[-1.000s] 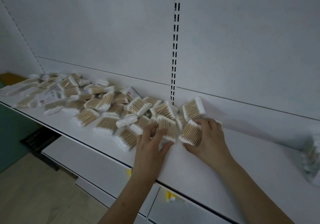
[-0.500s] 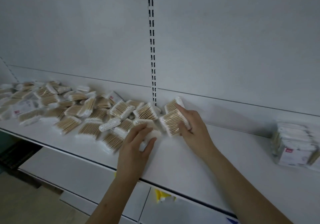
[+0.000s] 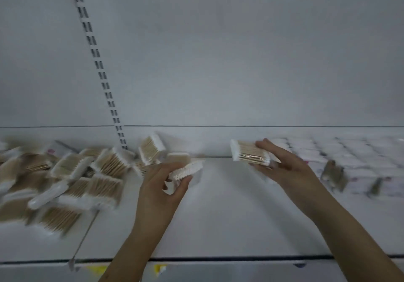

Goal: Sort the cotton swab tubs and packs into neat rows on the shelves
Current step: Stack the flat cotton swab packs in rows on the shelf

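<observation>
Packs have been lifted clear of the heap (image 3: 63, 179): one swab pack (image 3: 250, 153) is gripped by the right hand (image 3: 284, 168), another pack (image 3: 185, 169) by the left hand (image 3: 161, 192). Both are now carried toward the stacked rows (image 3: 358, 161), so placing is judged next.

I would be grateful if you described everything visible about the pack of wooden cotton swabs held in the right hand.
The clear plastic pack of wooden-stemmed cotton swabs is a flat rectangle: tan sticks lying side by side, with white cotton tips forming a band along each end. The wrapper looks glossy. The right hand holds it above the white shelf, thumb on top and fingers beneath, lying roughly level with its long side across the view. It touches nothing else, between the loose heap and the sorted rows.
</observation>
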Demonstrator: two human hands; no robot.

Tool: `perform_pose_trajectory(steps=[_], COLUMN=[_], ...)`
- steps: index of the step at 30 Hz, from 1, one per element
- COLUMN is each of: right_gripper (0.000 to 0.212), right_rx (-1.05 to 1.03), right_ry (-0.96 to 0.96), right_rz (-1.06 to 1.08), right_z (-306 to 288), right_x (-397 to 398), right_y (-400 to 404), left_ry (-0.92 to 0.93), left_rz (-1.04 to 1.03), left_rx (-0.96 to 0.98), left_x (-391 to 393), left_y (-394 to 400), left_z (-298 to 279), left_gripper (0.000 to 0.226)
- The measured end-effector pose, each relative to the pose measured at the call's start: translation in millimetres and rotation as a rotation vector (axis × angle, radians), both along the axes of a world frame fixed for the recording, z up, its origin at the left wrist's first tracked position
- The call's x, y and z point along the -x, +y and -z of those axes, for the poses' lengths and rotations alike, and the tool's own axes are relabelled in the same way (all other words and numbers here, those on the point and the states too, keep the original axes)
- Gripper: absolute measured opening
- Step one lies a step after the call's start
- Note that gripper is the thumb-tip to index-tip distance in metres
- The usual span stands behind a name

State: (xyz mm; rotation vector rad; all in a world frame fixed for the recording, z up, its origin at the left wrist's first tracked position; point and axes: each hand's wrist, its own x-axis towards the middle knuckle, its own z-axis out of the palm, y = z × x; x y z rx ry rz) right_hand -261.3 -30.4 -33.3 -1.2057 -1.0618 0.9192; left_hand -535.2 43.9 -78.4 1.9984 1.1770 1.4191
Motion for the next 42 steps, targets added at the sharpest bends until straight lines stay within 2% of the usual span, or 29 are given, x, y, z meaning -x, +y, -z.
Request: perform_pose_trajectory(steps=[3, 7, 9, 11, 13, 16, 21, 27, 32, 36, 42], right_gripper=[0.046, 0.029, 0.023, 0.027, 0.028, 0.026, 0.040, 0.029, 0.024, 0.025, 0.032], right_rx=[0.052, 0.112, 0.152, 0.195, 0.163, 0.112, 0.234, 0.121, 0.163, 0.235, 0.029], right_ry=[-0.262, -0.468, -0.711, -0.997, -1.176, -1.308, -1.441, -1.646, -1.561, -1.549, -1.449], right_rz=[0.135, 0.347, 0.442, 0.518, 0.518, 0.416, 0.217, 0.261, 0.198, 0.141, 0.205], right_z=[2, -6, -10, -13, -14, -13, 13, 8, 8, -1, -23], right_x=[-29, -57, -70, -83, -95, -112, -134, -147, -153, -155, -131], right_y=[-36, -71, -79, -80, -74, -54, -24, -15, -8, -8, 3], left_ry=[-0.018, -0.012, 0.034, 0.085, 0.127, 0.192, 0.305, 0.239, 0.235, 0.275, 0.262], left_rz=[0.136, 0.313, 0.402, 0.457, 0.479, 0.461, 0.353, 0.325, 0.334, 0.318, 0.290], left_rx=[0.050, 0.125, 0.137, 0.105, 0.084, 0.035, 0.059, 0.039, -0.020, -0.073, -0.061], left_x=[-37, -85, -108, -131, -153, -182, -202, -212, -223, -222, -195], left_y=[-1, -7, -7, -5, -3, 1, 5, 3, 4, 8, 15], left_z=[-3, -10, -11, -11, -9, -2, 17, 22, 27, 32, 21], left_gripper=[0.028, 0.026, 0.025, 0.024, 0.023, 0.024, 0.042, 0.039, 0.033, 0.038, 0.058])
